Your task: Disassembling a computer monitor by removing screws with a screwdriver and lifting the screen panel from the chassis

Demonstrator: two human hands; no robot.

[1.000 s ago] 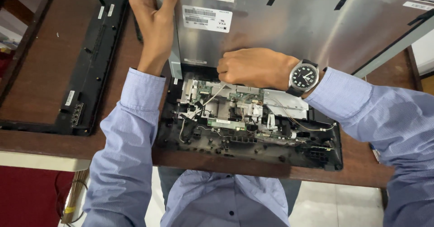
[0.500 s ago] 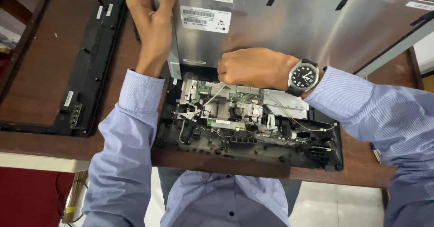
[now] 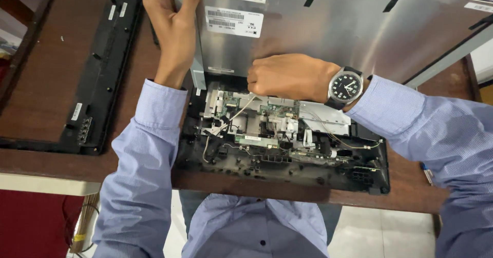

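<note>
Two bare hands work over a dark wooden bench [image 3: 43,88] that fills most of the frame, seen from above by a head camera. Largest on it is a big grey metal display panel [image 3: 359,37], tilted up across the upper right of the frame, its back showing white labels and strips of black tape. Below it, in the lower middle, lies an opened black chassis [image 3: 287,165] with green circuit boards [image 3: 267,114], metal shields and thin loose wires [image 3: 231,119] exposed. At the left of the frame rests a black plastic frame [image 3: 87,83], an empty bezel lying flat and well apart from the chassis. The left hand [image 3: 172,29], in the upper left centre, grips the panel's left edge, fingers wrapped over the edge and thumb on the near side, propping it up. The right hand [image 3: 290,75], in the centre, is curled into a loose fist at the panel's lower edge just above the boards; its fingers are tucked under and hidden, so whether they pinch a cable or connector cannot be told. A black-faced wristwatch [image 3: 346,87] sits on that wrist, and both arms wear light blue shirt sleeves [image 3: 138,170]. Compared with a second ago, very little has shifted: the left hand sits marginally higher on the panel edge and the panel stays raised, while the right hand remains in the same spot, which suggests careful fiddling at the hinge line rather than lifting.
</note>
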